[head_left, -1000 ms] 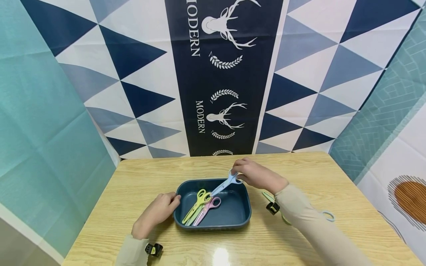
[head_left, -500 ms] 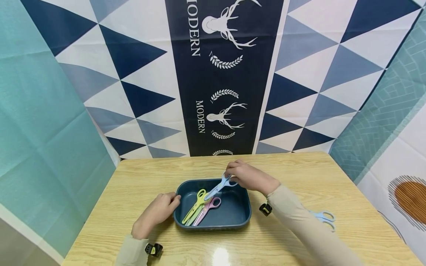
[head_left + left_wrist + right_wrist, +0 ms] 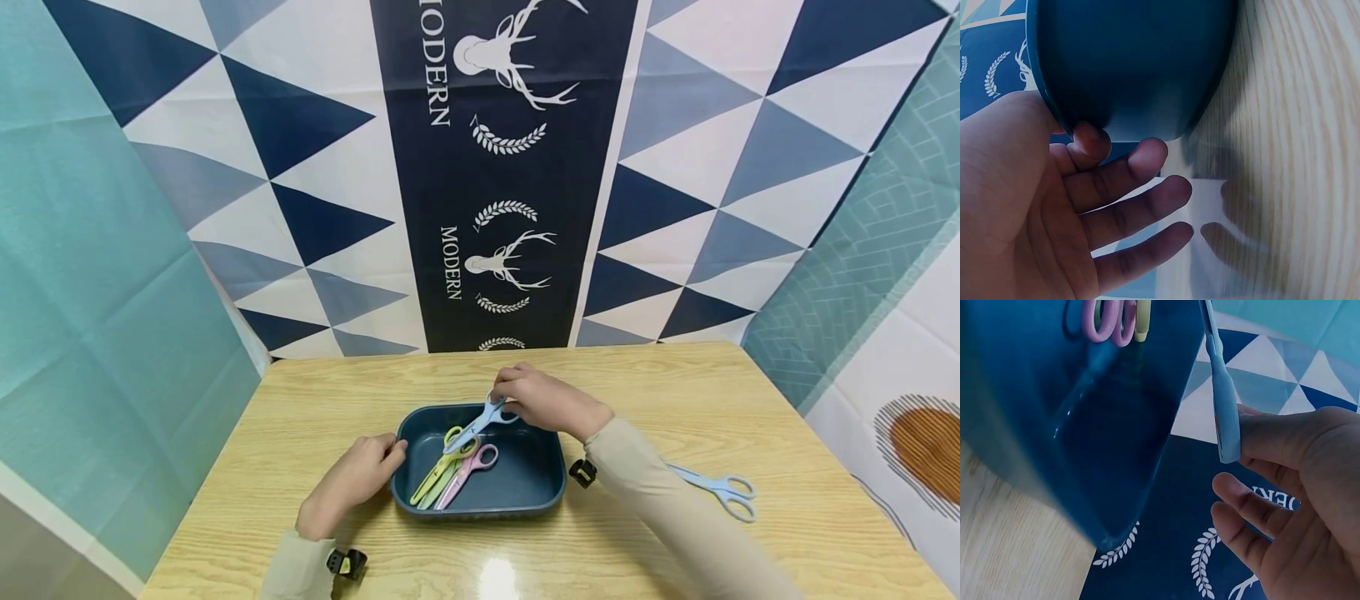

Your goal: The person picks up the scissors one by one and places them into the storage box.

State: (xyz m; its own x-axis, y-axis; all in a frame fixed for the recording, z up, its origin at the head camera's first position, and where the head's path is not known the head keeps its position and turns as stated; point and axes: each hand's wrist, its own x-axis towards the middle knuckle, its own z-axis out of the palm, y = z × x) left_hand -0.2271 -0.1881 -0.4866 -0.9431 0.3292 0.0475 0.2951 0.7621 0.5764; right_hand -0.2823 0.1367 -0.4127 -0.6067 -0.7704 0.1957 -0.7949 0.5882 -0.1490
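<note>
The right hand (image 3: 551,400) has shifted left with the blue scissors (image 3: 472,429), so their tips now overlap the yellow scissors (image 3: 432,481) in the tray (image 3: 523,477) — apparently lined up with that pile, though not yet laid down. Whether blades touch, I can't tell. The right hand pinches a handle above the far rim; the left hand (image 3: 360,471) grips the tray's left rim — the blue scissors lie between the two.

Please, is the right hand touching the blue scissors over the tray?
Touching. In the right wrist view, the right hand pinches the blue scissors by the handle.
</note>
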